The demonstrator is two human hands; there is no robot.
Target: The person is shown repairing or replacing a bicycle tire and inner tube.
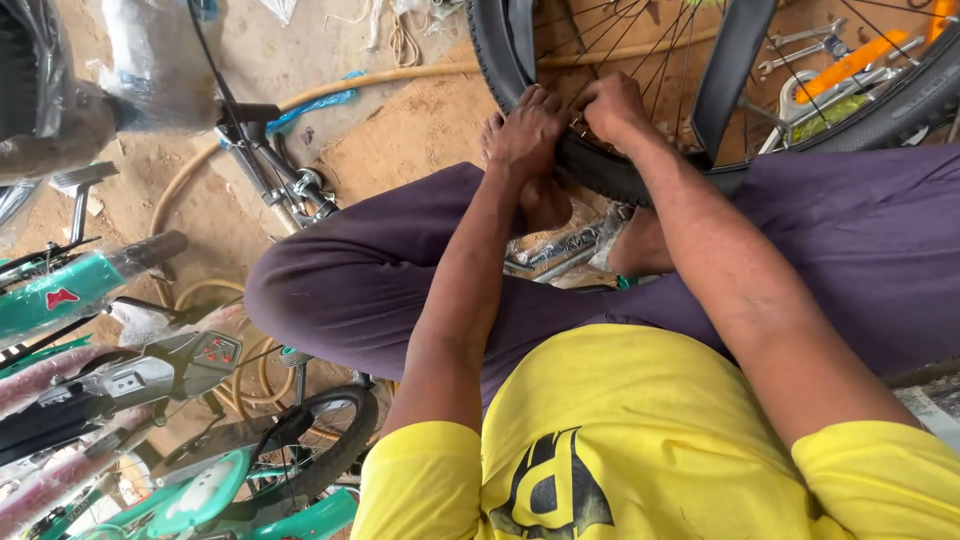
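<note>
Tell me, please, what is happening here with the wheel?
A person in a yellow shirt sits cross-legged on the ground, both hands pressed on a bicycle wheel's black tyre near the spokes. The left hand and right hand sit side by side on it. Wrapped small bicycles lie at the left.

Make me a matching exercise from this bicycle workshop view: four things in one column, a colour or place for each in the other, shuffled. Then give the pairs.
Things
1. left hand
2. bicycle tyre
3. reflector
4. small bicycle

Descriptions
A. orange, among the spokes at upper right
B. teal, at lower left
C. black, under both hands
D. on the tyre, beside the right hand

Pairs: 1-D, 2-C, 3-A, 4-B
</note>
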